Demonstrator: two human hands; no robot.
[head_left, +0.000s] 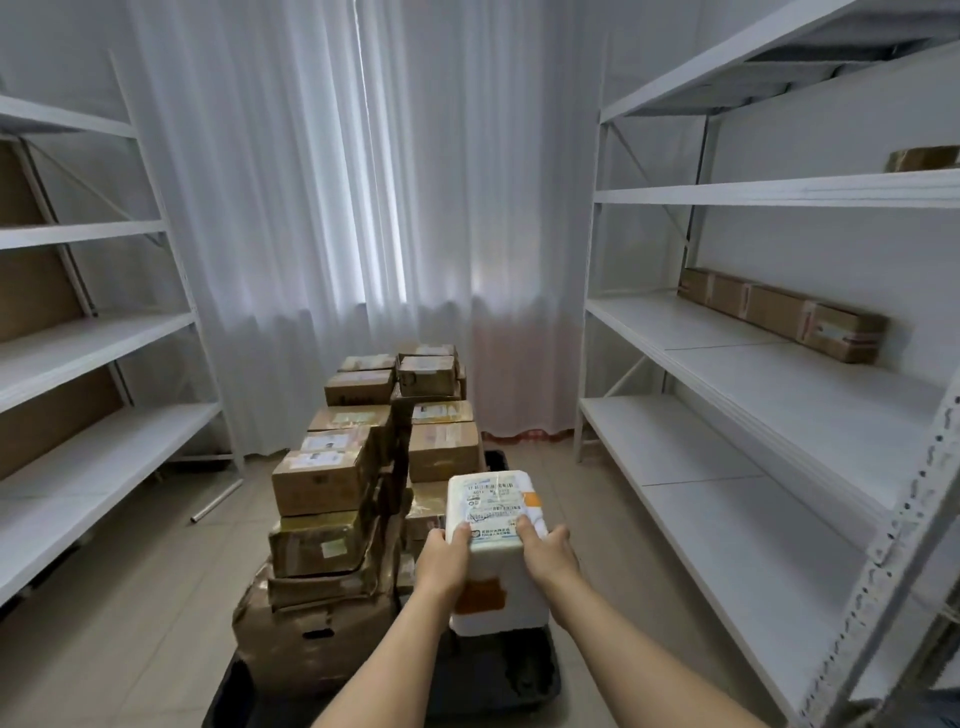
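A white foam box (496, 512) with a shipping label on top and orange tape patches is held up in front of me, above a dark cart (493, 675). My left hand (441, 561) grips its left side with the thumb on the lid. My right hand (548, 553) grips its right side, thumb also on top. To the left of the box, a stack of brown cardboard parcels (332, 483) is piled on the cart and stretches away toward the curtain.
White metal shelving (779, 395) lines the right wall, with a long brown carton (779, 312) on its middle shelf. More white shelves (93, 343) stand on the left. A white curtain (389, 208) covers the far wall. A metal tube (215, 501) lies on the tiled floor.
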